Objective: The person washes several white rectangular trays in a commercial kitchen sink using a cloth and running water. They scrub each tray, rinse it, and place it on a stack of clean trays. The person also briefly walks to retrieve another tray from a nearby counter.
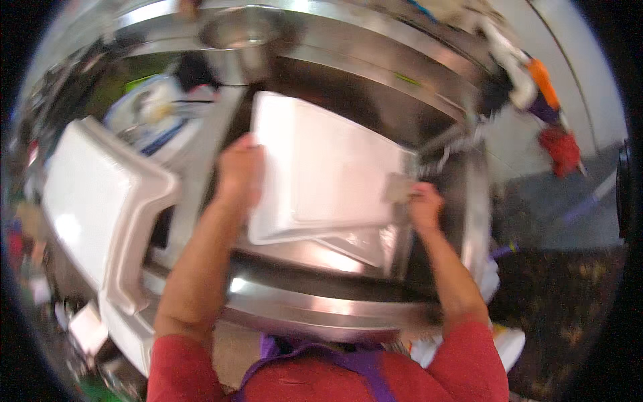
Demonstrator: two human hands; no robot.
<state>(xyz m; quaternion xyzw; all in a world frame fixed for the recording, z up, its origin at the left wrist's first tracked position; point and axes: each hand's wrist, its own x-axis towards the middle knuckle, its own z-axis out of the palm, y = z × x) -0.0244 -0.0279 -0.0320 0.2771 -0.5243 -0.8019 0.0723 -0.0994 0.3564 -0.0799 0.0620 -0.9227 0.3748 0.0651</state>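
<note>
A white rectangular tray (326, 166) is tilted inside a stainless-steel sink (316, 306). My left hand (241, 171) grips the tray's left edge, fingers partly hidden behind it. Between the fingers of my right hand (427, 206) is a flat grey-brown pad (398, 188), probably a scouring pad. The pad overlaps the tray's right end; blur hides whether it touches. Under the tray's lower edge, a corner of another pale flat piece (359, 246) shows.
Several stacked white trays (90, 206) stand left of the sink. Behind them lies a white-and-blue item (150, 110). A round metal bowl (241, 30) sits at the back rim. Bottles, one orange-topped (542, 83), and a red item (560, 151) are at the right wall.
</note>
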